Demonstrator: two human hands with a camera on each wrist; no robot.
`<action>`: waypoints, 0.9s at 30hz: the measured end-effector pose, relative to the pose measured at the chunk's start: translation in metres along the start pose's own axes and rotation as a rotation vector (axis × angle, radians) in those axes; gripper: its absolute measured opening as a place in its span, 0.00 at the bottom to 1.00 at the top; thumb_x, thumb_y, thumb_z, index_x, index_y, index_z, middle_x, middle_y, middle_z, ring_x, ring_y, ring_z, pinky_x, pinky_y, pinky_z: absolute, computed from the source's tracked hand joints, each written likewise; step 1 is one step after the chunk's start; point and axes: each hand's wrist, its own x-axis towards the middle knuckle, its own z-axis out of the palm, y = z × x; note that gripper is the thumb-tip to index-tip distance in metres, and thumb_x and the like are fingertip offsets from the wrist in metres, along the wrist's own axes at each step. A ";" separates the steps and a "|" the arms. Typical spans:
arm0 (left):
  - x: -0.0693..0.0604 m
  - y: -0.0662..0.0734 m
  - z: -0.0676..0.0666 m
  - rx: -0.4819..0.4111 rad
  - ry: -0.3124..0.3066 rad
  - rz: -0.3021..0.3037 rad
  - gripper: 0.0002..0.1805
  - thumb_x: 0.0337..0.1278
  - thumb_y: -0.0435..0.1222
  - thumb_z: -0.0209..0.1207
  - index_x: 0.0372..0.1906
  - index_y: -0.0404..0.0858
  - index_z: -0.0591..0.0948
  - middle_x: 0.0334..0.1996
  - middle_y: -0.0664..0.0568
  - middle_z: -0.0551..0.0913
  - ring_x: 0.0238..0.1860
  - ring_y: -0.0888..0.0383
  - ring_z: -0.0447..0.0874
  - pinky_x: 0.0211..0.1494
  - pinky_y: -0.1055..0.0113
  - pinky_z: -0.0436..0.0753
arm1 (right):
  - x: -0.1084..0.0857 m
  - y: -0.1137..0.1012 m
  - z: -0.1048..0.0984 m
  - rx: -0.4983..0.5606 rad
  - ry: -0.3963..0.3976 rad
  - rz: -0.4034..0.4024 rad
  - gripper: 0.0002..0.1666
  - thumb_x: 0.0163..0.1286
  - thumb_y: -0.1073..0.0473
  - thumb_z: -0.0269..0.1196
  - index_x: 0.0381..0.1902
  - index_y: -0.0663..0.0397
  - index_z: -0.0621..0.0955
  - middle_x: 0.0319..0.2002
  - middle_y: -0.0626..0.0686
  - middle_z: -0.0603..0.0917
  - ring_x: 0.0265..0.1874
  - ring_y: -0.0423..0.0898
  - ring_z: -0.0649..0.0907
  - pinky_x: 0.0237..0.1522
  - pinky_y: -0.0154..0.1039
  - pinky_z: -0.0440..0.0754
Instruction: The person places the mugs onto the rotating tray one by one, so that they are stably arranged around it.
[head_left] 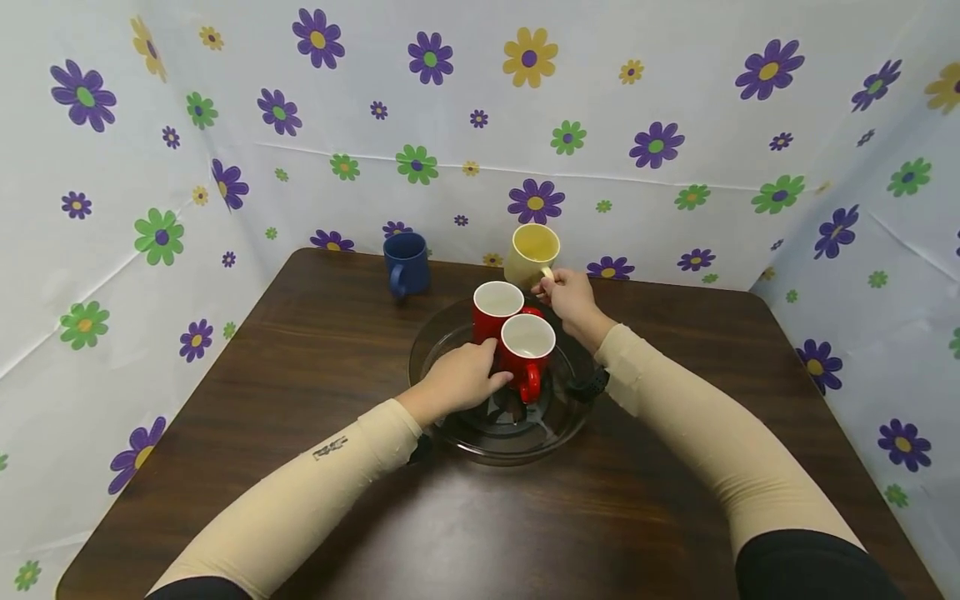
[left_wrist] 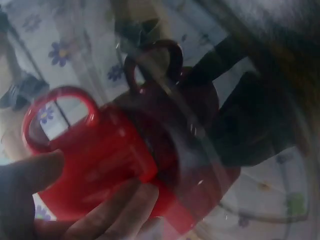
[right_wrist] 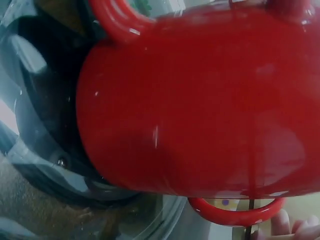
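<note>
Two red mugs with white insides stand close together on a dark see-through glass dish (head_left: 491,456). My left hand (head_left: 456,379) grips the nearer red mug (head_left: 517,367) by its side; in the left wrist view the thumb and fingers lie on its red wall (left_wrist: 100,162). Just behind it stands the other red mug (head_left: 484,323). At the back of the dish, my right hand (head_left: 572,304) pinches the handle of a yellow mug (head_left: 522,268). Whether that mug touches the table is hidden. A red mug (right_wrist: 190,110) fills much of the right wrist view.
A blue mug (head_left: 415,268) stands at the back left of the dark wooden table (head_left: 315,358), its handle toward the front. White sheets (head_left: 480,75) with printed flowers surround the table at the back and both sides.
</note>
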 end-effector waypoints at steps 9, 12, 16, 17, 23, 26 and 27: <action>0.006 0.001 0.016 -0.003 0.156 0.031 0.20 0.66 0.47 0.65 0.44 0.34 0.75 0.27 0.44 0.84 0.25 0.50 0.84 0.30 0.58 0.84 | 0.002 0.006 0.007 0.053 0.014 -0.019 0.13 0.80 0.65 0.54 0.51 0.72 0.79 0.36 0.54 0.86 0.37 0.47 0.81 0.48 0.36 0.82; 0.009 0.001 0.019 -0.003 0.175 0.055 0.20 0.67 0.47 0.65 0.45 0.34 0.75 0.28 0.44 0.85 0.26 0.49 0.85 0.31 0.57 0.85 | 0.003 0.006 0.007 0.058 0.018 -0.020 0.13 0.80 0.65 0.54 0.50 0.72 0.80 0.34 0.53 0.86 0.38 0.49 0.81 0.47 0.37 0.81; 0.013 0.001 0.022 0.005 0.184 0.071 0.20 0.68 0.47 0.64 0.46 0.34 0.74 0.28 0.43 0.85 0.27 0.48 0.87 0.33 0.56 0.86 | 0.003 0.005 0.004 0.027 -0.001 -0.003 0.14 0.80 0.63 0.54 0.51 0.70 0.80 0.38 0.55 0.86 0.40 0.49 0.81 0.51 0.40 0.81; 0.013 0.002 0.023 0.007 0.183 0.071 0.20 0.68 0.48 0.64 0.46 0.34 0.74 0.28 0.43 0.85 0.27 0.48 0.87 0.33 0.56 0.86 | 0.003 0.005 0.003 0.025 -0.010 0.007 0.14 0.80 0.63 0.54 0.52 0.70 0.80 0.40 0.56 0.86 0.40 0.49 0.80 0.52 0.40 0.80; 0.019 0.006 0.025 0.010 0.171 0.082 0.22 0.68 0.49 0.63 0.46 0.35 0.73 0.26 0.45 0.84 0.25 0.51 0.85 0.33 0.59 0.86 | 0.007 0.004 -0.007 0.080 -0.093 0.079 0.18 0.81 0.59 0.53 0.57 0.68 0.78 0.48 0.59 0.86 0.39 0.47 0.78 0.54 0.40 0.77; 0.021 0.007 0.026 0.005 0.165 0.080 0.22 0.68 0.49 0.63 0.48 0.34 0.73 0.27 0.45 0.85 0.25 0.51 0.85 0.34 0.59 0.87 | 0.009 0.005 -0.010 0.119 -0.114 0.115 0.18 0.81 0.58 0.53 0.58 0.67 0.78 0.50 0.58 0.86 0.40 0.47 0.79 0.55 0.41 0.76; 0.021 0.007 0.027 0.008 0.160 0.078 0.22 0.68 0.49 0.62 0.50 0.34 0.73 0.27 0.45 0.85 0.25 0.51 0.86 0.34 0.59 0.87 | 0.010 0.004 -0.010 0.120 -0.116 0.123 0.18 0.81 0.58 0.54 0.58 0.66 0.78 0.50 0.58 0.86 0.40 0.47 0.79 0.55 0.41 0.76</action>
